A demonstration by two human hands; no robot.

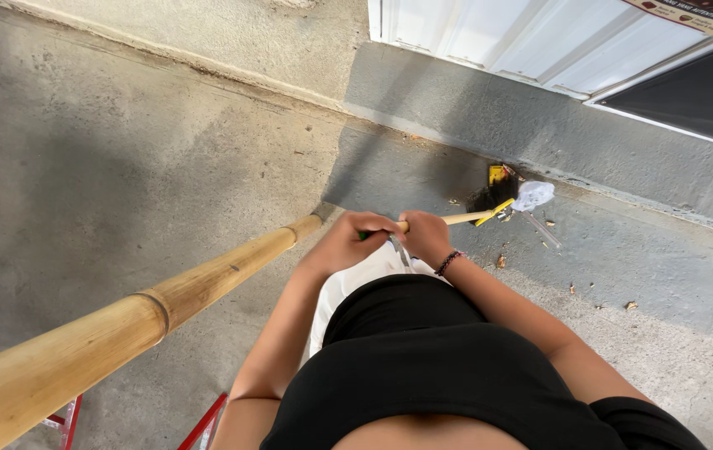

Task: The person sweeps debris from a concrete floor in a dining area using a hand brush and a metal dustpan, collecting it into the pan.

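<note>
Concrete floor (pixel 123 167) fills most of frame, with a darker grey painted strip and low step (pixel 540 133) running along a white panelled door (pixel 498 33) at upper right. Both hands sit mid-frame, close together on a thin wooden broom handle (pixel 461 218): left hand (pixel 348 242) wrapped shut around the near end, right hand (pixel 425 235) closed on it just ahead, beaded bracelet (pixel 448 262) on that wrist. Fingers of both curled tight on the stick, no gap visible. Handle runs up-right to the broom head (pixel 497 198), dark bristles with yellow fittings, pressed against the base of the step. White crumpled scrap (pixel 533 194) lies touching or just beside the bristles, with a thin pale straw-like piece (pixel 542 230) lying just below it; small dry leaf bits (pixel 628 306) are scattered on the grey strip to the right. Thick bamboo pole (pixel 123 325) cuts diagonally from lower left toward the hands, not held as far as I can tell. Red metal frame (pixel 206 425) at bottom edge. Judgement: sweeping stroke in hand, debris gathered at the step corner. Moving that pile would call for a short pull along the step edge with the bristles kept flat, since the light scrap could skip past them.
</note>
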